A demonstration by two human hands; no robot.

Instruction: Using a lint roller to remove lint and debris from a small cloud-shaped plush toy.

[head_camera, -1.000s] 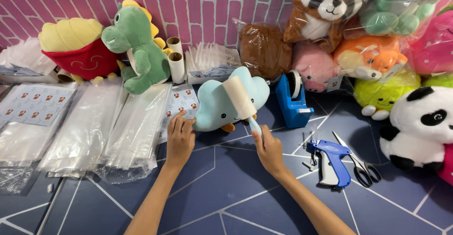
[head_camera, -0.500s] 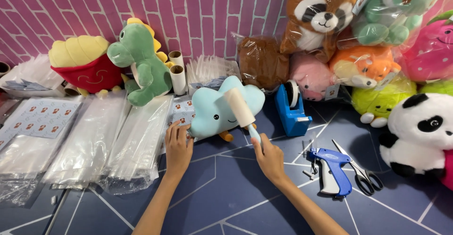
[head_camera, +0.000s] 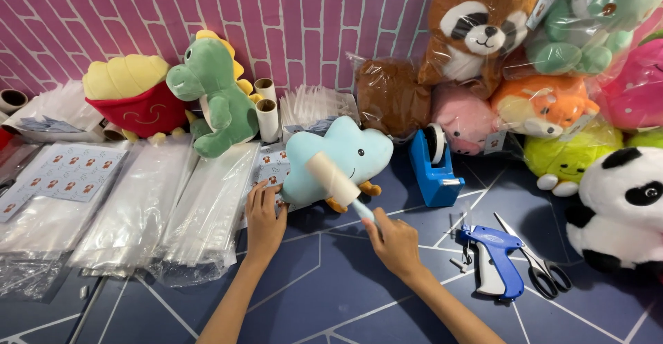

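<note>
Resting upright: pale-blue cloud plush (head_camera: pixel 345 154), left hand (head_camera: pixel 264 218) flat against it, right hand's (head_camera: pixel 395 242) grip holding lint roller (head_camera: pixel 335 177).

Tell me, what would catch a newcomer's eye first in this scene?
Probably the light blue cloud plush at the centre, steadied by the left hand while the right hand holds a lint roller against it. Next, the heap of bagged plush animals at the right against the pink brick wall, and the green dinosaur plush at the left behind stacks of clear plastic bags.
</note>
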